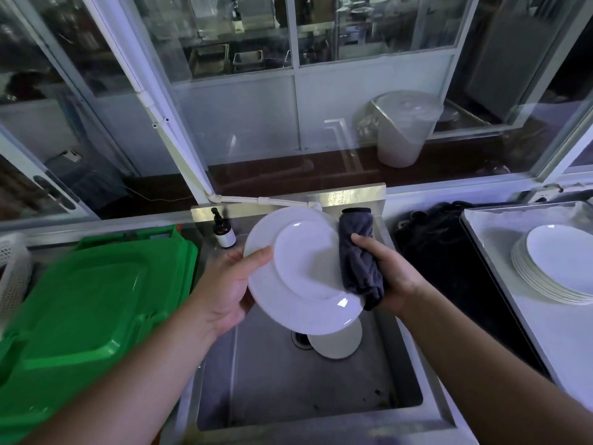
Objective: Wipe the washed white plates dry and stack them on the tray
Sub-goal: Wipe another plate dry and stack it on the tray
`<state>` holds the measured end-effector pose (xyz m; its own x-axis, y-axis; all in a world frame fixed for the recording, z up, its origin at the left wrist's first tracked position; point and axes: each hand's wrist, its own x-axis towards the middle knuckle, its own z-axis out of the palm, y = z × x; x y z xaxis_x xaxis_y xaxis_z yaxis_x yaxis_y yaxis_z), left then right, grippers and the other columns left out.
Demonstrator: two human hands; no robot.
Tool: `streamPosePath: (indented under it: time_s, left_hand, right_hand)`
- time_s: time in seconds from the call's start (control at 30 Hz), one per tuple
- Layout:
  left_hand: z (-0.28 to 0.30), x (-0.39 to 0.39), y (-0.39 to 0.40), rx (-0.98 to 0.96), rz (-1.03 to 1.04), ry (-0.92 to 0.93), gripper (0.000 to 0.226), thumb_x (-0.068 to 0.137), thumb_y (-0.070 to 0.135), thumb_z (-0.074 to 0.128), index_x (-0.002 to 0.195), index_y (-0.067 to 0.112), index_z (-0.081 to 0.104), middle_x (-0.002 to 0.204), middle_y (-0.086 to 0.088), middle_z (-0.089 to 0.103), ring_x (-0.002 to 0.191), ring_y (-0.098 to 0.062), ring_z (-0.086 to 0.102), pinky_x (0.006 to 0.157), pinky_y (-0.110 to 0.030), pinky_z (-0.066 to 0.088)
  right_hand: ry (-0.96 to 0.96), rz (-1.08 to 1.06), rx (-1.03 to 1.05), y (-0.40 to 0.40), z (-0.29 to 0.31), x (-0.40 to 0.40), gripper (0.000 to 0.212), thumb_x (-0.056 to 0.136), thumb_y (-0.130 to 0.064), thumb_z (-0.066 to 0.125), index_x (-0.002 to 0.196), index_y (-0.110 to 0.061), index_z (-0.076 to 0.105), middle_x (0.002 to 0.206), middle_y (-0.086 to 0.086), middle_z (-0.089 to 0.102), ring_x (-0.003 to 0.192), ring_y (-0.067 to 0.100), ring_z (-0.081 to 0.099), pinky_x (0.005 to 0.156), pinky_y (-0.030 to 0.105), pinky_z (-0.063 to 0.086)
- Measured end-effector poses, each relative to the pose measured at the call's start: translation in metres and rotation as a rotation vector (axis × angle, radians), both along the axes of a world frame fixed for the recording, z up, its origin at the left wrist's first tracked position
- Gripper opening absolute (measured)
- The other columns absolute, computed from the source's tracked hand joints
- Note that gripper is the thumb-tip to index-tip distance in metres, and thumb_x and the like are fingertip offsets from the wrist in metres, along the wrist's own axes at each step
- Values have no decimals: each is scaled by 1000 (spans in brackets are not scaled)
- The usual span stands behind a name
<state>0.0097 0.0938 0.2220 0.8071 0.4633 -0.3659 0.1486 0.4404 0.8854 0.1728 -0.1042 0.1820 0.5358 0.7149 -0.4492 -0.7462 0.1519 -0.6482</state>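
Over the steel sink (321,393) I hold a white plate (301,271), tilted toward me. My left hand (229,284) grips its left rim, thumb on the face. My right hand (386,273) grips a dark grey cloth (359,261), which lies against the plate's right edge. Another white plate (337,343) lies in the sink below, mostly hidden by the held one. A stack of several white plates (558,268) sits on the paper-lined tray (494,220) at the right.
Green plastic lids or crates (86,309) fill the counter on the left, beside a white perforated basket (12,271). A brown pump bottle (223,229) stands behind the sink. Something black (442,252) lies between sink and tray. Glass windows run along the back.
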Motion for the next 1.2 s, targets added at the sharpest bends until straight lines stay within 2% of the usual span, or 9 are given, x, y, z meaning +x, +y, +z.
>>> streamPosePath:
  time_s: [0.1, 0.23, 0.37, 0.47, 0.57, 0.73, 0.93, 1.1, 1.2]
  left_hand:
    - [-6, 2, -9, -24, 58, -42, 25, 84, 16, 74, 109, 11, 77, 116, -21, 75, 108, -36, 71, 99, -53, 53]
    - [-22, 13, -32, -54, 222, -106, 29, 84, 16, 79, 113, 15, 75, 120, -14, 76, 115, -32, 70, 97, -48, 53]
    - [-33, 12, -52, -47, 240, -59, 21, 97, 9, 64, 116, 12, 71, 115, -10, 78, 109, -27, 73, 75, -34, 62]
    - [-30, 5, -40, -99, 156, 8, 34, 89, 16, 71, 122, 11, 69, 123, -17, 74, 119, -34, 68, 87, -43, 60]
    - [-13, 3, -18, -102, 30, 83, 52, 83, 37, 75, 128, 13, 68, 125, -19, 72, 119, -37, 68, 102, -52, 52]
    - [2, 8, -7, 29, -15, 85, 30, 98, 24, 62, 124, 11, 71, 116, -20, 76, 106, -39, 73, 94, -51, 57]
    - [-12, 17, -34, 76, 227, -3, 16, 101, 22, 63, 112, 18, 74, 112, -10, 78, 111, -35, 71, 99, -55, 54]
    - [-26, 22, -67, 38, 326, -32, 12, 104, 20, 60, 106, 23, 71, 105, 2, 80, 98, -18, 76, 91, -43, 59]
    - [-31, 16, -57, 21, 248, -4, 14, 102, 12, 60, 108, 19, 71, 101, 0, 80, 87, -15, 76, 72, -34, 62]
  right_hand:
    - [54, -56, 26, 5, -3, -4, 30, 98, -31, 64, 103, -7, 82, 108, 18, 77, 92, 32, 77, 80, 41, 63]
    - [144, -163, 68, 20, -20, -23, 50, 100, -43, 61, 138, -12, 67, 133, 15, 71, 117, 35, 71, 94, 50, 58]
    - [194, -179, 51, 17, -35, -34, 52, 99, -47, 60, 140, -16, 66, 134, 14, 71, 118, 35, 71, 88, 53, 61]
    - [194, -112, 27, 4, -33, -25, 50, 92, -41, 67, 133, -12, 71, 130, 14, 73, 115, 34, 72, 102, 52, 53]
    - [144, -39, -8, -7, -24, -16, 31, 91, -32, 67, 104, -6, 80, 105, 15, 77, 91, 32, 77, 93, 46, 55]
    - [93, -13, -33, -4, -9, -9, 29, 95, -27, 65, 90, -5, 83, 98, 15, 77, 84, 30, 77, 80, 39, 63]
    - [197, -117, -9, 14, -16, -27, 42, 98, -43, 61, 122, -13, 77, 121, 13, 76, 102, 33, 76, 89, 47, 59]
    - [245, -204, 36, 25, -31, -43, 44, 105, -45, 53, 128, -13, 72, 116, 14, 78, 91, 32, 80, 63, 45, 64]
    - [222, -169, 24, 15, -40, -30, 50, 100, -43, 60, 140, -13, 67, 132, 13, 72, 114, 32, 73, 86, 45, 61]
